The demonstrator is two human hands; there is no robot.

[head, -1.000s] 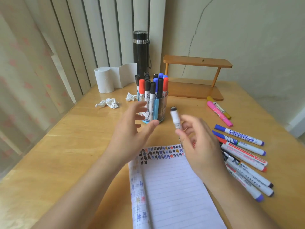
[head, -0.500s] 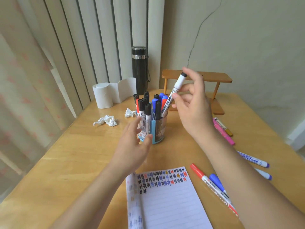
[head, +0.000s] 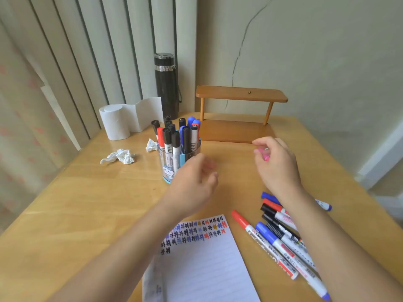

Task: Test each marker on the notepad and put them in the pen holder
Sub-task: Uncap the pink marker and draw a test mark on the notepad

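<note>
Half a second ago our right hand (head: pixel 275 164) held a marker above the pen holder (head: pixel 166 162), mid-tabletop toward the far edge. Now that hand curls over the pink marker (head: pixel 265 157); whether it grips it, we cannot tell. Our left hand (head: pixel 192 186) hangs loosely curled and empty. Next, we judge, comes uncapping and testing on the notepad (head: pixel 207 264).

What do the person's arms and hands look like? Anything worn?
No sleeves: the left arm and right arm are bare to the frame edge. The left hand and right hand are bare too, with no gloves, rings, watch or bands visible. The fingers are motion-blurred, so the nails can't be judged.
</note>
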